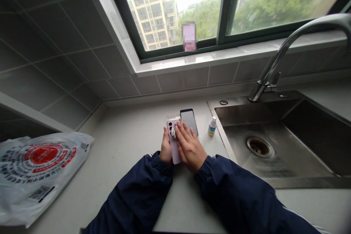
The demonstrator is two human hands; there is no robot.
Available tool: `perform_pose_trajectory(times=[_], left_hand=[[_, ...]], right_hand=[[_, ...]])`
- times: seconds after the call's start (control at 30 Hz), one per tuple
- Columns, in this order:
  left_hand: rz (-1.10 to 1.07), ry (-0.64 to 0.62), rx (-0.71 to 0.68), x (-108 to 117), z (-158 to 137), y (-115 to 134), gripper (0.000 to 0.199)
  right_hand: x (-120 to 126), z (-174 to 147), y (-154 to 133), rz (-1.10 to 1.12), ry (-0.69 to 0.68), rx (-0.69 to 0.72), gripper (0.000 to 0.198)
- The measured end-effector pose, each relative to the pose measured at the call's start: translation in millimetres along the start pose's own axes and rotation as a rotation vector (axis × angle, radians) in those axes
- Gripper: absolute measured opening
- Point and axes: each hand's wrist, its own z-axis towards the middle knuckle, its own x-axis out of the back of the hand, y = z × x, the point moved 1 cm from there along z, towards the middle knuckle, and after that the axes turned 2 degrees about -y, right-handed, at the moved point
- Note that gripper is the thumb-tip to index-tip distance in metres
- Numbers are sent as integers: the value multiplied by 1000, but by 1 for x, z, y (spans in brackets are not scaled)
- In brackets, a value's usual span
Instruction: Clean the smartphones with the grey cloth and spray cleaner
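A lilac phone (176, 155), its back with camera lenses facing up, is gripped along its left edge by my left hand (165, 149). Over its upper back lies my right hand (192, 150), fingers close together and pressing a small whitish cloth (173, 131) onto the phone. Part of the cloth is hidden under the fingers. Just beyond, a second device with a dark frame and grey screen (189, 119) lies flat on the counter. A clear, thin-edged item (171, 117) shows behind the lilac phone. To the right stands a small white bottle (212, 126) with a blue and yellow label.
A steel sink (233, 135) with a chrome faucet (274, 58) takes up the right side. On the left, a white printed plastic bag (44, 168) rests on the pale counter (123, 135). Tiled wall and a window (175, 56) bound the back; a pixelated pink patch covers something there.
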Motion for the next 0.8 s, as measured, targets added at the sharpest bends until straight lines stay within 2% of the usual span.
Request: perform_pose_trajectory(times=[0.07,0.2,0.27,0.43,0.53,0.63,0.8], left_hand=[[1,-35,4,0,0,-2,60],[20,95,-44,5,3,6,59],[14,114,-43,6,4,8,61],[-21,-16,-9,0,1,-2,61],[-33,20,-7,-1,-1,-2,60],[-10,95,-35,-1,-1,3,60],[-15,8,-1,-2,0,1,62]], right_hand=[[-1,0,1,3,30,-25,71],[-5,-4,-9,-4,-64,57,66],[-5,-4,-11,-11,-97,85,66],[-1,-1,0,-8,-6,-26,77],[-2,-2,-3,27,-24,-5,85],[-2,-3,-7,51,-86,48,83],[-2,-2,-2,67,-11,-27,81]])
